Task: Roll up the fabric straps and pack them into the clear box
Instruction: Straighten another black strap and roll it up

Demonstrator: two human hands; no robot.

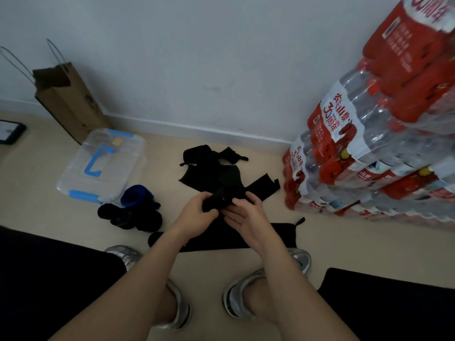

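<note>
We are mid-roll on one black strap
Our left grip and right grip both curl round it above the floor, its tail trailing right. Finished rolls lie beside the clear box, lid apparently shut. If either grip slackens, the coil could spring loose, we judge

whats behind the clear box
A brown paper bag stands behind the clear box, against the wall. The box's far corner covers the floor between them, so whether they touch cannot be told.
</note>
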